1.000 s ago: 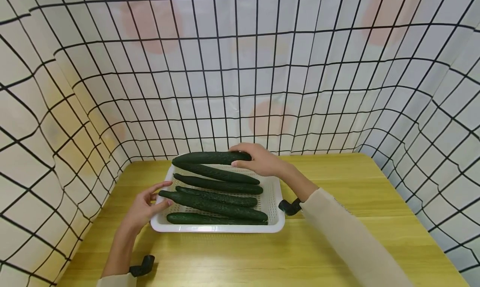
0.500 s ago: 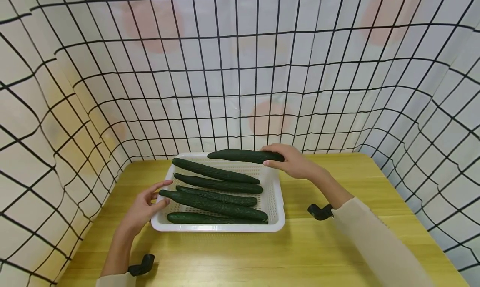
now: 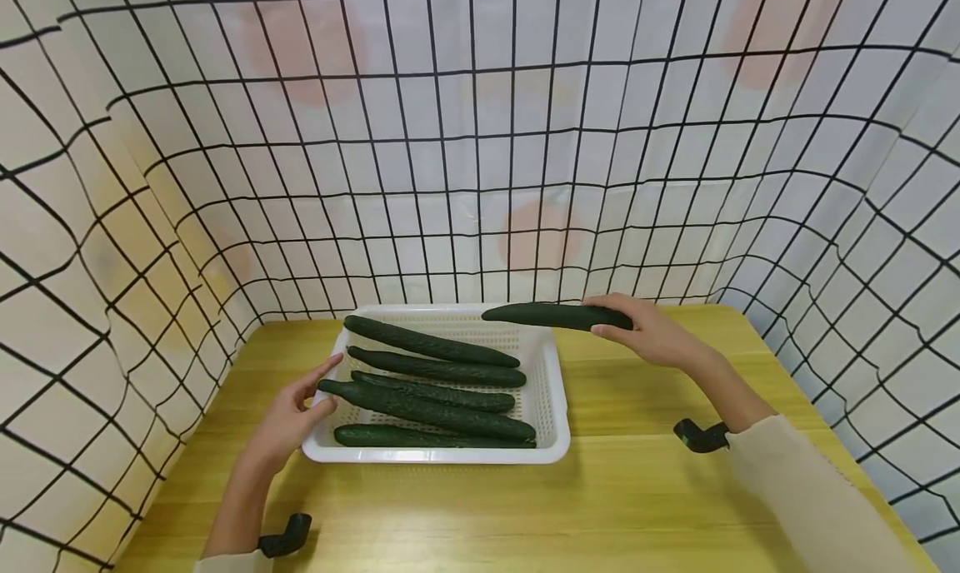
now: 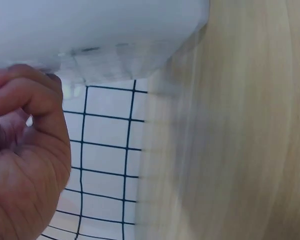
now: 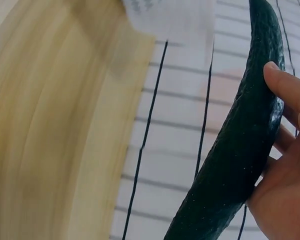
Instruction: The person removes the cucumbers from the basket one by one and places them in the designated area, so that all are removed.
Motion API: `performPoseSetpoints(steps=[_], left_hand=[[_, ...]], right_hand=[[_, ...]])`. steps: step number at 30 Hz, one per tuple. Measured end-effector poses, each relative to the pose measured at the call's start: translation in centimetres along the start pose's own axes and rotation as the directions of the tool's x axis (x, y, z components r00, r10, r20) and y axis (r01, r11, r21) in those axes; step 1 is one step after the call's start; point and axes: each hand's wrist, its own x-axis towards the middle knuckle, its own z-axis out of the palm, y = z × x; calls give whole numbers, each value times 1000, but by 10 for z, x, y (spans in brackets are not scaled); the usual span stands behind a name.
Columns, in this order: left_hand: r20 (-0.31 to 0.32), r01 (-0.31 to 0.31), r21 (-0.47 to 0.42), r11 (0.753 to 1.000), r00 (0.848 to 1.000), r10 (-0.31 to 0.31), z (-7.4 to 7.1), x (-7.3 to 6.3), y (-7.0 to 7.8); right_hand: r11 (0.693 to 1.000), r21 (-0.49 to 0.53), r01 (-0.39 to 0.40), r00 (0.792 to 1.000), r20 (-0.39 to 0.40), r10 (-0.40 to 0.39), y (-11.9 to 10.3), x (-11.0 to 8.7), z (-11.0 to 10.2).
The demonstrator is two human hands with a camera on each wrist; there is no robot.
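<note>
My right hand (image 3: 654,331) grips the right end of a dark green cucumber (image 3: 543,314), thumb on the near side and fingers on the far side. The cucumber is raised at the back right corner of a white plastic basket (image 3: 435,455), its left tip over the rim. In the right wrist view the held cucumber (image 5: 235,145) looks long, bumpy and slightly bent. Several more cucumbers (image 3: 435,369) lie crosswise in the basket. At the basket's left rim my left hand (image 3: 285,419) holds on, with its thumb beside a cucumber's narrow end (image 3: 337,387).
The basket stands on a yellow wood-grain table (image 3: 480,515). Behind and on both sides rises a black wire grid (image 3: 480,165) before pale sheeting. A black bent piece sits at each wrist, one by the left wrist (image 3: 287,536), one by the right (image 3: 701,436).
My right hand has carried its cucumber to the right, from above the back of the basket to past its right corner. The left hand and the other cucumbers have stayed in place.
</note>
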Motion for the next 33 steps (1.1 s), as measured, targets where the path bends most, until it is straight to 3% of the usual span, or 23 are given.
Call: performPoseSetpoints(steps=[7,18,26,33], left_hand=[[-64,27,50,998,998,-23,4,1,7],[-82,3,25,1000,997,-1,8,4,2],[-71,-14,-19,1000,997,13,7,4,1],[-70,-10,-20,1000,997,9,6,1,1]], right_hand=[[997,-41,-63,998,-3,63,35,-25,-21],[990,-55,-131,991,-13,131,94,-53,-30],[993,-78,-85,996,-6,85,128,-52,-14],[990,-24,-138,988,72,140,141,-41,-3]])
